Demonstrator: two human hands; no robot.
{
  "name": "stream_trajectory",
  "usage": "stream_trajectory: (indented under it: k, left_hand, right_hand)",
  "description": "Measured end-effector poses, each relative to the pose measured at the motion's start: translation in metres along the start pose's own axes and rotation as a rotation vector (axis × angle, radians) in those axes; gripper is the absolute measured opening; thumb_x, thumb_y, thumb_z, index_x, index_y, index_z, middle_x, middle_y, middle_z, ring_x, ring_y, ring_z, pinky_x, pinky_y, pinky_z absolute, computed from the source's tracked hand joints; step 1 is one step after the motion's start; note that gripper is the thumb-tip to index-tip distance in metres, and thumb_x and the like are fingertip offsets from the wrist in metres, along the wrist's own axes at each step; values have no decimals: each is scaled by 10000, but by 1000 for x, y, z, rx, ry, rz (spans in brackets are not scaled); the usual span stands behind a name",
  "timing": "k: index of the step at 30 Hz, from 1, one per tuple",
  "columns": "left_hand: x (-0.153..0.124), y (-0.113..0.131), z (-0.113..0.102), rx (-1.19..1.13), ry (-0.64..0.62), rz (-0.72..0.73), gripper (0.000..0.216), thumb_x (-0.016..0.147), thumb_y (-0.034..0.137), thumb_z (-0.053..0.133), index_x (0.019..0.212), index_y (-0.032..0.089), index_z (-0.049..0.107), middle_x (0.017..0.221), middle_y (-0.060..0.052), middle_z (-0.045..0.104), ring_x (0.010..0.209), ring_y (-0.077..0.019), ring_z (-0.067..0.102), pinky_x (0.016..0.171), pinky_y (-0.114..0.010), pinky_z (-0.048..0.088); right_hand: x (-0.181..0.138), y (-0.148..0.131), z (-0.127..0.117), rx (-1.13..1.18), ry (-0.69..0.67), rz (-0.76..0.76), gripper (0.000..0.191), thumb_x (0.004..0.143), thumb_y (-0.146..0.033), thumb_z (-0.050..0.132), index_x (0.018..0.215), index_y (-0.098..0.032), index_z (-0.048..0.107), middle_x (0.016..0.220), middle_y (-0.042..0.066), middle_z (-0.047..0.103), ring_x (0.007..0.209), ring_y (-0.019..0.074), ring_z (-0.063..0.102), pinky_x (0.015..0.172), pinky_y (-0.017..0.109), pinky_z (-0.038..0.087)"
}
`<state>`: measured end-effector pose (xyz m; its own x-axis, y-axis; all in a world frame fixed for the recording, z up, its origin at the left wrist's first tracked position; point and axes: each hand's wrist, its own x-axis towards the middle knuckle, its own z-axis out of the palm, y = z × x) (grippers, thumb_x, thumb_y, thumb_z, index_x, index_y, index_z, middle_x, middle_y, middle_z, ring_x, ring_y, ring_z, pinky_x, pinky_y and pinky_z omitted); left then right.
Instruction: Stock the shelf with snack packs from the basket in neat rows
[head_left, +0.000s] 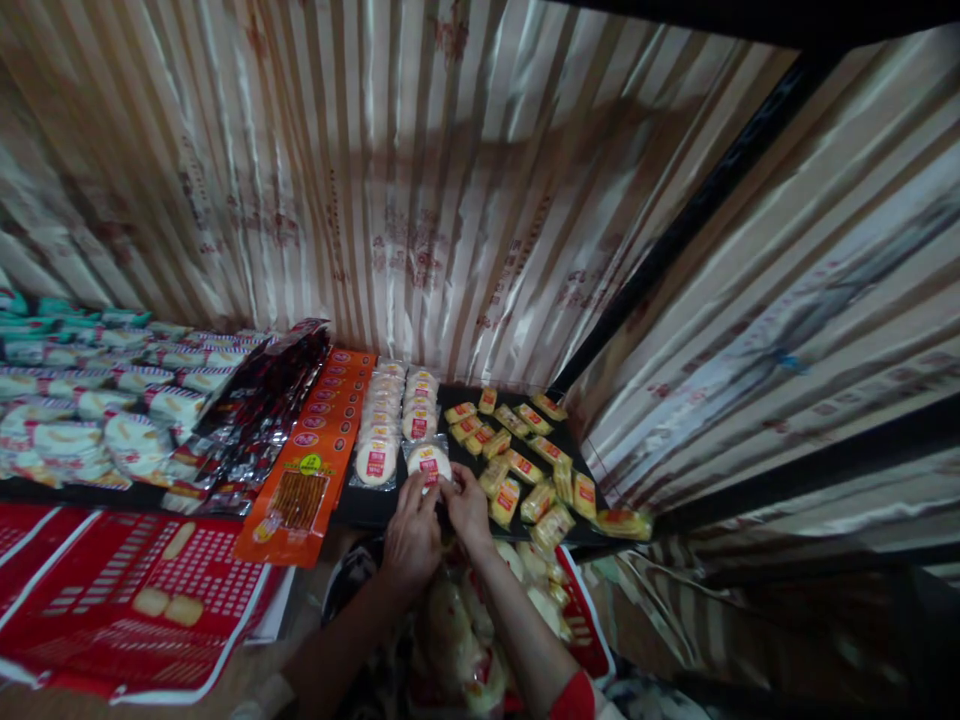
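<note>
My left hand (414,528) and my right hand (468,508) meet at the front of the black shelf. Their fingers are closed on the near edge of a round white cracker in a clear wrapper (430,461), with a red and yellow label. It lies at the front of one overlapping row of wrapped crackers (421,405). A second row of crackers (376,460) runs along its left. Small yellow wrapped snacks (504,500) are scattered right of my hands. Below my forearms, a red basket (592,625) holds more wrapped crackers and yellow packets.
An orange snack packet (300,480) overhangs the shelf edge. Dark shiny packets (259,410) and white packets (135,440) fill the left side. A red basket (82,570) with several yellow pieces sits lower left. Striped sheeting (420,180) hangs behind; a black post (675,230) slants at right.
</note>
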<state>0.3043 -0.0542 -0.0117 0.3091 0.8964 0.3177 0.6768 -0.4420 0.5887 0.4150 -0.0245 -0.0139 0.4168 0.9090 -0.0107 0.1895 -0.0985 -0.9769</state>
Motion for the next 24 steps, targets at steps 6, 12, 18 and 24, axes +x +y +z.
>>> stream_trajectory:
  k: [6,12,18,24]
  left_hand:
    - [18,-13,22,40,-4,-51,511,764,67,338,1254,62,485,1363,-174,427,1306,-270,328,1064,-433,335]
    - [27,-34,44,79,120,1,537,770,71,307,1290,4,424,1333,-205,458,1283,-256,376,1053,-408,358]
    - [32,-50,59,99,217,52,517,801,69,289,1302,23,410,1302,-192,498,1278,-241,388,1027,-404,397]
    - [31,-52,60,143,249,109,493,826,64,279,1300,31,412,1287,-186,512,1274,-237,394,1014,-398,415]
  right_hand:
    - [27,8,19,-33,87,36,283,673,-353,550,887,-167,549,832,76,641,734,187,620,688,300,503]
    - [47,11,30,-161,73,45,272,701,-331,547,912,-161,560,850,72,647,762,188,623,722,288,490]
    - [48,4,35,-527,81,45,280,773,-350,508,983,-181,588,946,76,653,856,199,622,744,288,465]
    - [47,-5,33,-720,62,50,293,807,-364,502,1028,-198,600,982,86,643,887,222,619,697,294,458]
